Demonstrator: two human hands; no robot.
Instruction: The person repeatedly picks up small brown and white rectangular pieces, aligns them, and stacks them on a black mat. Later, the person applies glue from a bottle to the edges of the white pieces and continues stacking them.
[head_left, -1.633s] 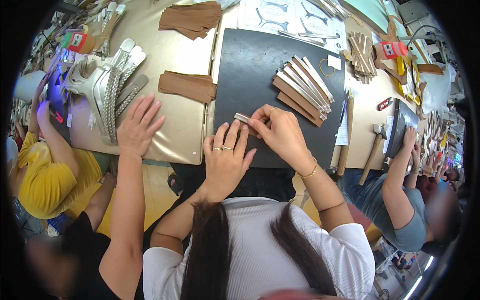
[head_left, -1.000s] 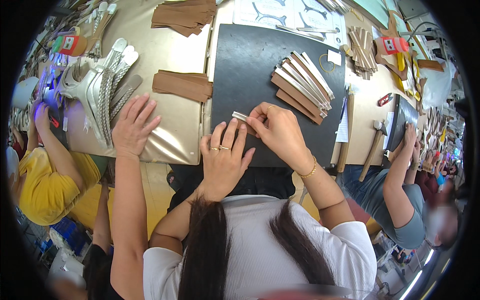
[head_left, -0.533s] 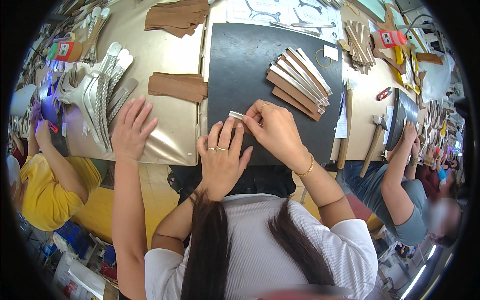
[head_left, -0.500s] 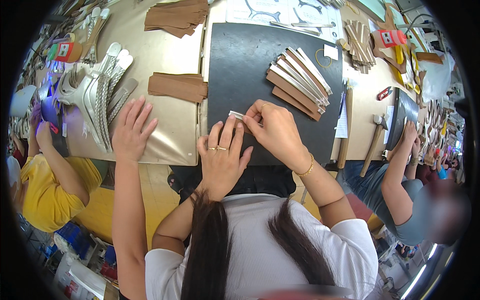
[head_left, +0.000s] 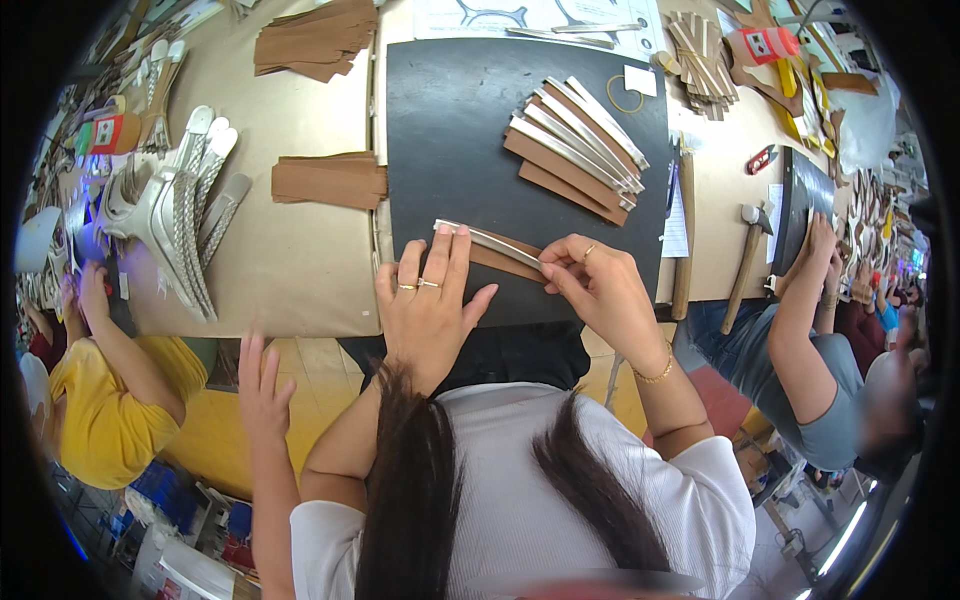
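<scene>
A narrow silver strip [head_left: 497, 245] lies along the far edge of a wider brown, leather-like strip [head_left: 513, 262] on a black work mat [head_left: 440, 110]. My left hand [head_left: 430, 300] rests with its fingers stretched flat over the left end of the silver strip, pressing on it, thumb spread. At the right end, my right hand [head_left: 600, 295] pinches the silver strip between thumb and fingertips, beside the brown one's end. Beyond my hands, a fanned pile of brown strips with silver strips on them [head_left: 575, 145] lies on the mat.
Left of the mat sit a brown strip stack [head_left: 330, 180], brown pieces [head_left: 315, 40] and white braided straps [head_left: 185, 220]. A hammer [head_left: 752, 235] and a wooden handle [head_left: 684, 230] lie right. Another person's hand [head_left: 263, 390] is at the left table edge; co-workers sit both sides.
My right hand has slid right along the silver strip, from beside my left fingertips to the far end, uncovering both strips. The other person's hand at left has drawn back off the table.
</scene>
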